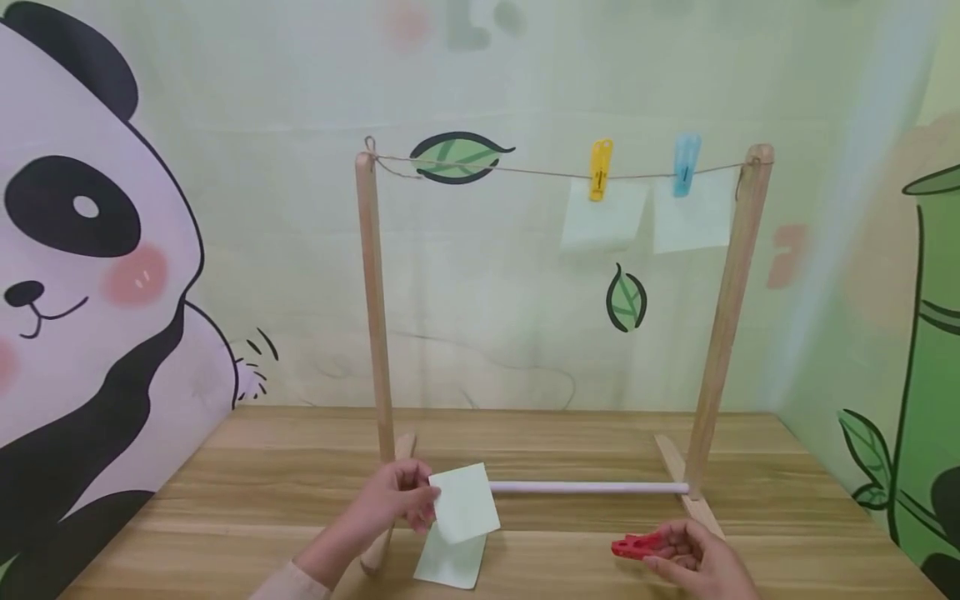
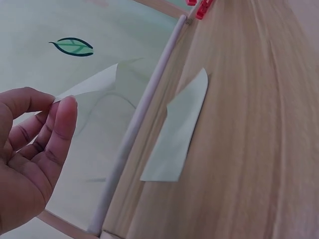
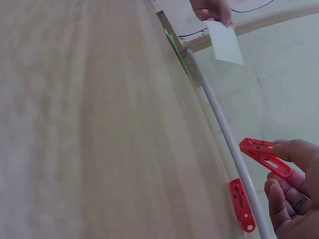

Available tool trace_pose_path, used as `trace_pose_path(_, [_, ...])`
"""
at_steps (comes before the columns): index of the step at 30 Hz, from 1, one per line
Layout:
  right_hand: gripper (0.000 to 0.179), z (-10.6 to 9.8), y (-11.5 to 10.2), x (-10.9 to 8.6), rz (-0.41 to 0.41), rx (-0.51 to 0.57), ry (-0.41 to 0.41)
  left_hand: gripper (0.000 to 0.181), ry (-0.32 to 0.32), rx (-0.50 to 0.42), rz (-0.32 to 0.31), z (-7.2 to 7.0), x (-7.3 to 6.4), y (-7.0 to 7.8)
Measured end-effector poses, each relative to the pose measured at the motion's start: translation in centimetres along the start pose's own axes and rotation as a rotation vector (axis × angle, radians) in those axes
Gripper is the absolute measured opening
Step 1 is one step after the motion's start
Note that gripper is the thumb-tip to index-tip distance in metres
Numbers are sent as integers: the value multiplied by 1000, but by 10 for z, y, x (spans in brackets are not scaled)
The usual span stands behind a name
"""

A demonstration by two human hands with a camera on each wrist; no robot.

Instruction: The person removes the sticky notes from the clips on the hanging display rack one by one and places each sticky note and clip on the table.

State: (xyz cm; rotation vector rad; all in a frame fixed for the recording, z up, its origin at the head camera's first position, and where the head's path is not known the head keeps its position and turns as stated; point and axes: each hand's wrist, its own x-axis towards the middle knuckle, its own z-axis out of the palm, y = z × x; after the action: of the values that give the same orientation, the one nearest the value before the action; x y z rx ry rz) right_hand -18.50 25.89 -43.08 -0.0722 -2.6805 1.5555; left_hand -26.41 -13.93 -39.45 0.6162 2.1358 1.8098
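"Bar (image 1: 588,487) in view. What's nearest, in front of it?"

"By its right end, the right hand (image 1: 697,562), thumb and fingers pinching a red peg (image 1: 637,546). A second red peg (image 3: 241,204) lies on the bar's near side."

"And the left hand (image 1: 397,496)?"

"In front of the bar's left end, pinching a sheet (image 1: 468,504) by its edge. A loose sheet (image 1: 450,565) lies below that, on the table (image 1: 555,558)."

"Farther up?"

"High above the bar, a string (image 1: 525,172): yellow peg (image 1: 600,162) and blue peg (image 1: 687,158) each hold a sheet."

"Farthest?"

"Behind the bar, a painted backdrop (image 1: 487,317)."
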Motion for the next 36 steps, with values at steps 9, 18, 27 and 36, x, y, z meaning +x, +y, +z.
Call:
trace_pose_path(9, [41,4,8,2,30,-49,75,19,7,38,-32,-6,-3,-20])
trace_pose_path(18, [40,4,13,4,59,-119,104,14,78,198,-51,-9,-5,-40])
trace_pose_path(27, [39,4,17,5,27,-212,105,19,134,291,-33,-4,-3,-43])
trace_pose_path(36, [38,4,18,4,-46,-420,78,22,198,383,-40,0,-5,-45])
